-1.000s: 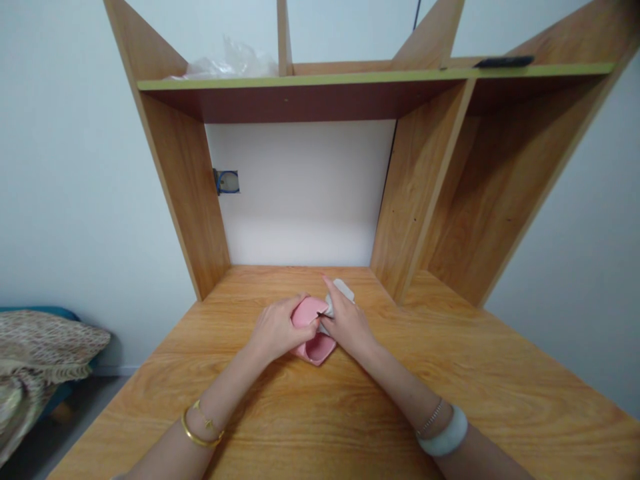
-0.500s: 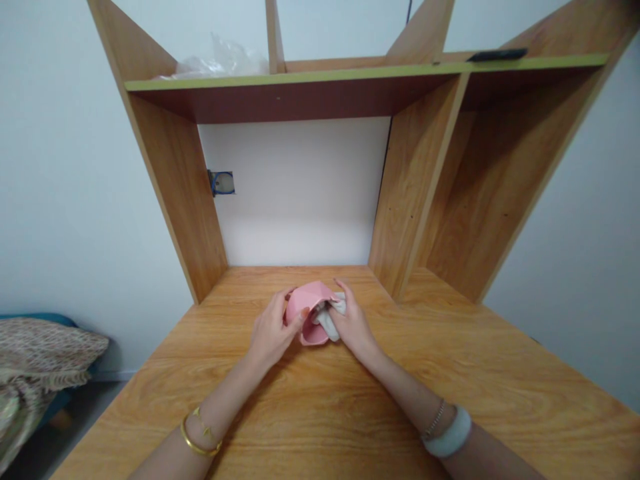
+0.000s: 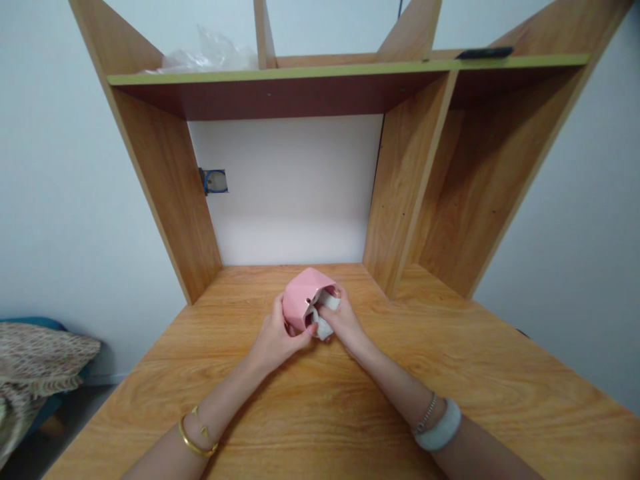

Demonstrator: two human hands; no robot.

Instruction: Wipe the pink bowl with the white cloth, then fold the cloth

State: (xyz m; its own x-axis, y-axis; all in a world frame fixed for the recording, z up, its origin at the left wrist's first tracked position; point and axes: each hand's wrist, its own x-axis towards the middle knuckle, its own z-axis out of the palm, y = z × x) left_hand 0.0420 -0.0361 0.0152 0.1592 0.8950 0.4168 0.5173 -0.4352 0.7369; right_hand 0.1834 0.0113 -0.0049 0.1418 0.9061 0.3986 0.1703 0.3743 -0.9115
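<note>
A pink faceted container, like a small pot or bowl, is tipped on its side with its opening turned toward my right hand. My left hand is closed around its left and lower side, thumb at the rim. With its fingers inside the opening, my right hand grips a white cloth, part of which hangs out over the rim. The fingertips inside are hidden. Both hands are just over the wooden desk.
A shelf unit rises from the back of the desk. On its upper shelf are a clear plastic bag and a dark flat object. An uncovered wall socket box shows at the left. A fringed woven cloth lies beyond the desk's left edge.
The pink container has been turned in my left hand, and more of its outer side faces up. My right hand has pushed the cloth further into the opening. The view has shifted slightly.
</note>
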